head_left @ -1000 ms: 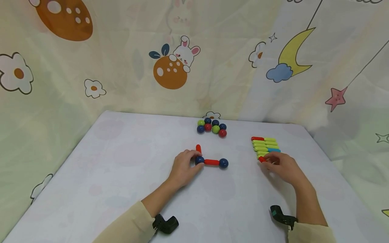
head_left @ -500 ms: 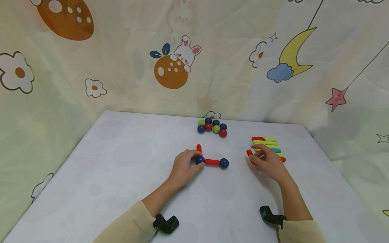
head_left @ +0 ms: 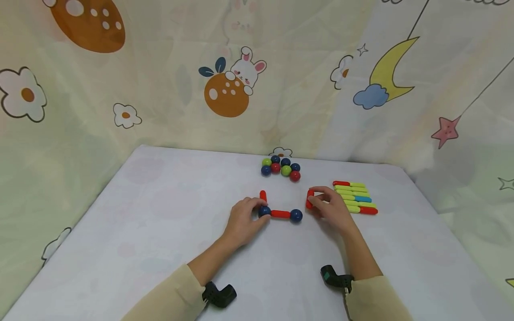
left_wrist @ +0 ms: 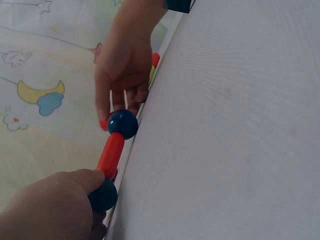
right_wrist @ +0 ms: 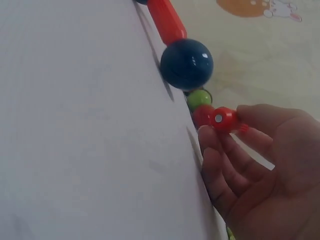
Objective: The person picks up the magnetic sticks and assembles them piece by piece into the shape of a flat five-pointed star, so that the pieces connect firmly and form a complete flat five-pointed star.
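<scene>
My left hand pinches a dark blue ball at the corner of a small assembly. From that ball one red rod points away toward the back, and another red rod runs right to a second blue ball. My right hand holds a loose red rod between thumb and fingers, just right of that second ball. In the right wrist view, a round silvery tip shows on the end of the held rod.
Behind the assembly sits a cluster of blue, green and red balls. To the right lie several rods, green, red and blue, in a stacked row. A patterned cloth hangs behind the white table.
My right hand has lifted a red rod from the row and carried it left, turning it, toward the blue ball at the assembly's right end. My left hand has stayed in place.
</scene>
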